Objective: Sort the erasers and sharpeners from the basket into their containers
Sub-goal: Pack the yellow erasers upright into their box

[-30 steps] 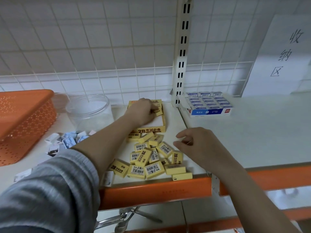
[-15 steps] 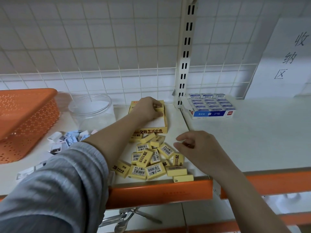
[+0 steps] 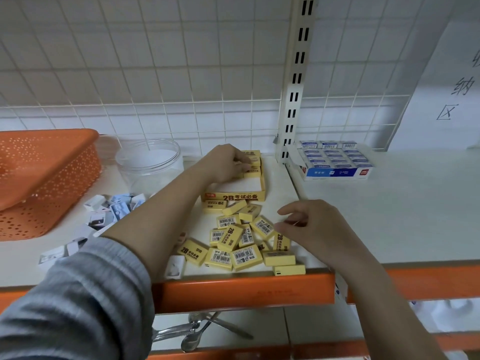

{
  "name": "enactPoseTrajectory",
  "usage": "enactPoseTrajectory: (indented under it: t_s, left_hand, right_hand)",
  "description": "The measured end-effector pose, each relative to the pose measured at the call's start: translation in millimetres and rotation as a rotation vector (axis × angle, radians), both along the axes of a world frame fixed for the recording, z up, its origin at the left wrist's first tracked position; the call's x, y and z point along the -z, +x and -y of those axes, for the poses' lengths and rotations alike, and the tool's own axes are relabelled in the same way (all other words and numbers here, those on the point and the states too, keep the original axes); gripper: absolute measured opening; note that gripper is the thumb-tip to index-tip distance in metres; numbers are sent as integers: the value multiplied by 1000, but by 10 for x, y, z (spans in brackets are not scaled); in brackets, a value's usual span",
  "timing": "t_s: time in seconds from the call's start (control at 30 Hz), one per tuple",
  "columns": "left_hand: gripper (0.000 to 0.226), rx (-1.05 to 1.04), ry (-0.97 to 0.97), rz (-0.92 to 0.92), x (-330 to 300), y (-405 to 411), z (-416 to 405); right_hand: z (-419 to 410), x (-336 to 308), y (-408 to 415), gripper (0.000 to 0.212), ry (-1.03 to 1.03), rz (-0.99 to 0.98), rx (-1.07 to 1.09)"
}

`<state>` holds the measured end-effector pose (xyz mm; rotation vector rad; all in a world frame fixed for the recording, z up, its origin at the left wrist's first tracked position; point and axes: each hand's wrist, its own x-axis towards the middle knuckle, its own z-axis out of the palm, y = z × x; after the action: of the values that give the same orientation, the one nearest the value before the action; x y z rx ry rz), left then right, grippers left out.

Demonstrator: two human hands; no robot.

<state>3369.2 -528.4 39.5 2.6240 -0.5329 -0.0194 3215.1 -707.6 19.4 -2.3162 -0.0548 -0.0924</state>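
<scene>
A white shelf board with an orange front lip (image 3: 241,292) carries everything. At its far left sits a perforated orange plastic basket (image 3: 44,178), tipped so one side is raised. Right of it stands a clear round plastic jar (image 3: 149,165), and past the upright post a blue-and-white carton filled with blue-wrapped erasers (image 3: 335,162).

Between jar and post lies an open yellow cardboard tray printed "2B" (image 3: 235,196), with yellow erasers ranged along its back row. The left hand (image 3: 228,162), on a grey-sleeved arm, reaches into that tray; its fingertips curl down on a yellow eraser in the row (image 3: 253,166), though whether they pinch it or merely press it is hard to tell.

Just in front of the tray spreads a loose heap of yellow rectangular erasers (image 3: 241,240), some showing barcodes. The right hand (image 3: 315,227) hovers over the heap's right edge, fingers loosely curled and holding nothing.

Small white and pale-blue sharpeners (image 3: 114,206) lie scattered between basket and heap.
</scene>
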Motion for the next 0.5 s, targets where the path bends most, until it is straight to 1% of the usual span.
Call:
enactPoseTrajectory:
  t_s: [0.27, 0.4, 0.5]
  left_hand:
    - [28, -55, 20, 80, -122, -341, -246]
    - [27, -41, 4, 120, -146, -535, -330]
    - [28, -51, -12, 127, -166, -662, -384]
  right_hand:
    - [-112, 28, 37, 47, -95, -72, -29]
    - [-223, -36, 4, 32, -110, -123, -39]
    - [-278, -49, -9, 26, -121, -119, -24]
